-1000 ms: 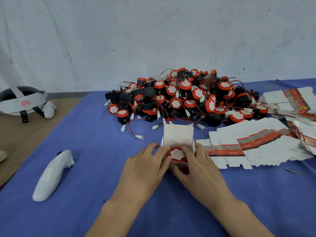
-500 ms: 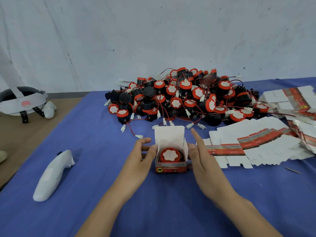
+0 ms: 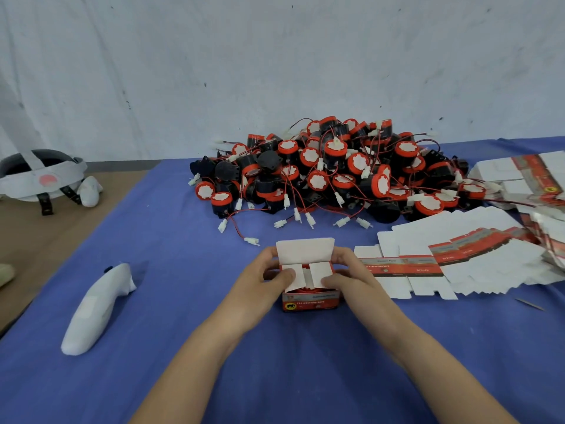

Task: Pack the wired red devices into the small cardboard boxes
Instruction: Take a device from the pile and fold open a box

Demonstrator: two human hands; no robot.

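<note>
A small red and white cardboard box (image 3: 310,299) stands on the blue cloth in front of me, with a red device inside, only its red rim showing under the flaps. My left hand (image 3: 260,286) grips the box's left side, its thumb pressing the left side flap down. On the other side, my right hand (image 3: 351,280) grips the box and its thumb holds the right flap down. The white lid flap (image 3: 304,250) still stands up at the back. A big pile of wired red and black devices (image 3: 336,172) lies behind the box.
Flat unfolded box blanks (image 3: 458,258) are spread to the right, with more stacked at the far right (image 3: 526,172). A white controller (image 3: 97,307) lies at the left on the blue cloth (image 3: 171,258). A headset (image 3: 39,175) sits on the brown surface at far left.
Both hands came off the device, opened beside the box, then closed in on it. The two side flaps are now folded down over the device.
</note>
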